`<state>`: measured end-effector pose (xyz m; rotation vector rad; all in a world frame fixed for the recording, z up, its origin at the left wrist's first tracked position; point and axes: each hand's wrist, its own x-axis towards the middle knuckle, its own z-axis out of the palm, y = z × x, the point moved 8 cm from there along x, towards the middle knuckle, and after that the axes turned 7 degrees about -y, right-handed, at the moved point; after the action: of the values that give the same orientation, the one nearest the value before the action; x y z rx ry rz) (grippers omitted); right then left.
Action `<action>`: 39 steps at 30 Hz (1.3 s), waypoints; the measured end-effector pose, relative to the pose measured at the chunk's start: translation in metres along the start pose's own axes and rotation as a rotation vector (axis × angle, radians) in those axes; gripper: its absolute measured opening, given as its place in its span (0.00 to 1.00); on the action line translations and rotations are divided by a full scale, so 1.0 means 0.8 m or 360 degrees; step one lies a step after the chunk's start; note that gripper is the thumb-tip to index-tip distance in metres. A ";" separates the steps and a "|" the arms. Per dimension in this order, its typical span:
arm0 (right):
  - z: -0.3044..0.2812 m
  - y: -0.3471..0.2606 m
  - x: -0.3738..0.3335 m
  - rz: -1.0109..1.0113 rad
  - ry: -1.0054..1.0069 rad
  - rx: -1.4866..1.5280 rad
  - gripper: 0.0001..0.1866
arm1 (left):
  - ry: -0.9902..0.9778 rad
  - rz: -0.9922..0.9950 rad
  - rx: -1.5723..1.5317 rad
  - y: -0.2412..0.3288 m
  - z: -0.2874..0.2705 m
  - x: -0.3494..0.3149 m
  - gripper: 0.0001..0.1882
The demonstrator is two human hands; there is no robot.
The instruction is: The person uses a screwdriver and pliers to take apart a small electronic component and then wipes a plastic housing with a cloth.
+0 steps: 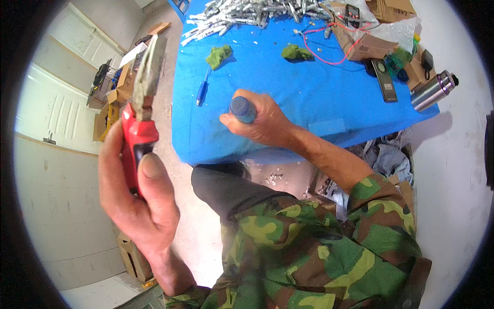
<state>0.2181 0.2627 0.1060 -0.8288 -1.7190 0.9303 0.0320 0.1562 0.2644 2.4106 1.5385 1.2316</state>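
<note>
Raised at the left, my left hand (139,201) is closed round the red handles of a pair of pliers (140,129), whose metal jaws point upward. My right hand (265,121) is wrapped round a dark blue handle (242,109) over the near part of the blue-covered table (267,77). Only the round end of that handle faces me; the rest of the tool is hidden, so I cannot tell its kind. Left of this hand lies a slim blue-handled tool (202,92), its thin end toward a green crumpled glove or cloth (219,56). Another green bundle (297,52) lies farther right.
A heap of silvery strips (252,13) covers the table's far side. At the right are a pink-red cord (309,44), an open cardboard box (365,44), a dark phone-like device (384,81) and a steel flask (434,91). Cardboard boxes (105,118) stand along the left wall.
</note>
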 end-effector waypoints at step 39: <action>-0.038 0.009 0.006 0.0032 0.0304 0.0143 0.11 | -0.0269 -0.0544 -0.0476 -0.099 0.076 -0.034 0.21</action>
<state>0.2462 0.2767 0.1085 -0.8484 -1.4964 0.9050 0.0049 0.1983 0.1735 1.9165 1.5103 1.0691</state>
